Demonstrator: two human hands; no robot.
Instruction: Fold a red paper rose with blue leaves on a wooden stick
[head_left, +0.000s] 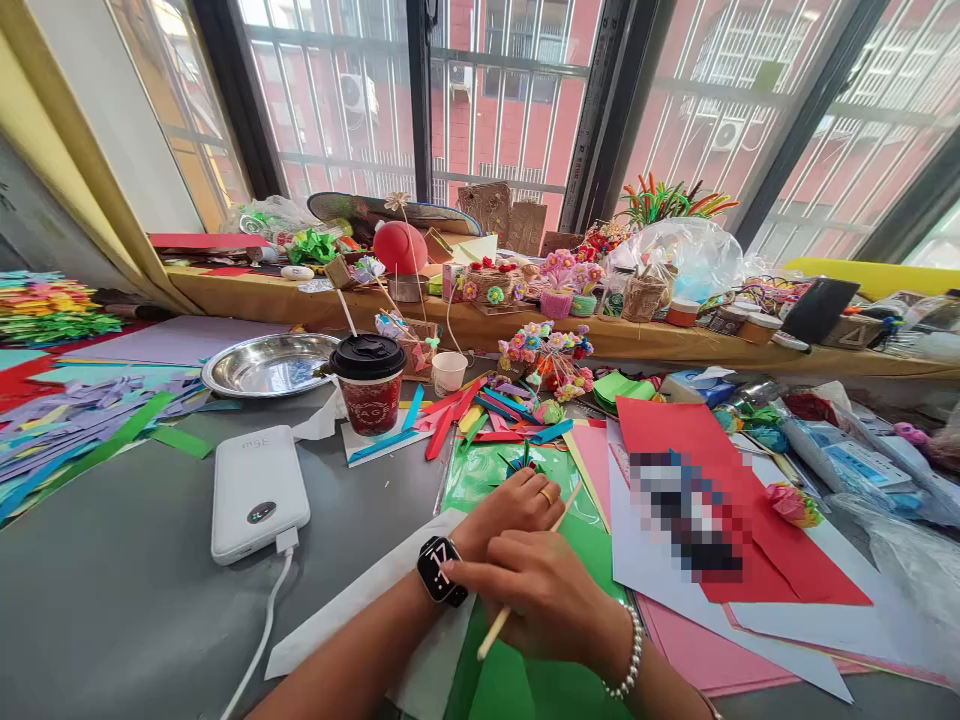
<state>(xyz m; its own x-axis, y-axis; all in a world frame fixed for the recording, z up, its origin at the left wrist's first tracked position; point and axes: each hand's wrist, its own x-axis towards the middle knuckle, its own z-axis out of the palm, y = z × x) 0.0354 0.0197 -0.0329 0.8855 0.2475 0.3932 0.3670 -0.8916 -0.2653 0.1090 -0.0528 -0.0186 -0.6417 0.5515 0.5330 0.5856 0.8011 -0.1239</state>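
Note:
My left hand (514, 510), with a ring and a smartwatch on its wrist, lies closed over the green paper sheet (525, 690) and grips a thin wooden stick (491, 632) that runs under both hands. My right hand (544, 595), with a bead bracelet, rests across the left wrist, its forefinger touching the smartwatch (441, 568). A small green and blue folded paper piece (523, 462) lies just beyond the left hand's knuckles.
A white power bank (255, 490) with a cable lies to the left. A red paper cup with a black lid (369, 385) and a steel bowl (266, 365) stand behind it. Coloured paper strips, red and pink sheets (697, 440) and paper flowers (547, 355) crowd the table and sill.

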